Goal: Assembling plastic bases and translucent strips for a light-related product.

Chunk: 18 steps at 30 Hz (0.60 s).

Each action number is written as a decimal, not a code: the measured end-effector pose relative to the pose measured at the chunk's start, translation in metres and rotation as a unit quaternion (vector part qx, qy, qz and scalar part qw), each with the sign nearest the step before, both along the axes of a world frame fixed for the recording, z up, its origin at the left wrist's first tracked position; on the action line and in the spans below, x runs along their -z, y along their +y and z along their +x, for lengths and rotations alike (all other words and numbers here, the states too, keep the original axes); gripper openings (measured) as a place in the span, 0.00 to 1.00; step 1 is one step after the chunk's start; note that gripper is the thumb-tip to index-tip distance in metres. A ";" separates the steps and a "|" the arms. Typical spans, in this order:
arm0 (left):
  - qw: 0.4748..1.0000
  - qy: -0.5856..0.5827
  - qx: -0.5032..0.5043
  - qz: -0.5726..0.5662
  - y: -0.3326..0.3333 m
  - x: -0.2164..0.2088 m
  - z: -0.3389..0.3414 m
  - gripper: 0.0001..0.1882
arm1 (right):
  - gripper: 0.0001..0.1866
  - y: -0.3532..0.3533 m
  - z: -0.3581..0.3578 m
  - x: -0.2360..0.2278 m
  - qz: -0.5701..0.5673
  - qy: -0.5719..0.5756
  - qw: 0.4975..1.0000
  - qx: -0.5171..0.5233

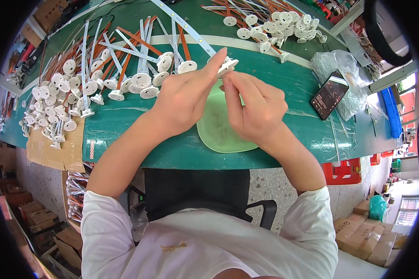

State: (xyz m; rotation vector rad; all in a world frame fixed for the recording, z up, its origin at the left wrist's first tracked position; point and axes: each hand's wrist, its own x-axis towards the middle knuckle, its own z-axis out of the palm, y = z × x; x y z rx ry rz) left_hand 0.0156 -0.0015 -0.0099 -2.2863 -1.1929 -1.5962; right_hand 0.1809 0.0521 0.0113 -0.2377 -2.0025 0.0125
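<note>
My left hand point(184, 95) is closed around the lower end of a long LED strip point(186, 28), whose light silvery bar slants up and away to the far left. A white round end cap point(228, 67) on that end sticks out past my left fingertips. Just below the cap, my right hand point(256, 104) is closed in a pinch. Whatever sits between its thumb and fingers is hidden or too small to tell. Beneath both hands a shallow light-green plastic tray point(219, 135) rests on the green table point(288, 135).
Several LED strips with white round caps point(51, 102) are heaped at the left, partly over cardboard point(56, 151). Another pile of capped strips point(284, 25) lies far right. A phone point(329, 95) leans by a clear plastic bag point(354, 88). A red crate point(342, 173) stands beyond the table's right front edge.
</note>
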 end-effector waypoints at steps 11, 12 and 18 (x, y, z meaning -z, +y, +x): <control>0.987 0.103 -0.118 0.029 -0.002 0.004 0.011 0.34 | 0.10 -0.003 0.001 -0.002 -0.013 -0.054 0.997 0.061; 0.987 0.102 -0.117 0.029 -0.002 0.005 0.012 0.34 | 0.10 -0.003 0.001 -0.002 -0.013 -0.054 0.997 0.062; 0.990 0.076 -0.119 0.025 -0.006 0.000 0.013 0.30 | 0.10 -0.001 0.000 -0.001 -0.009 -0.037 0.998 0.053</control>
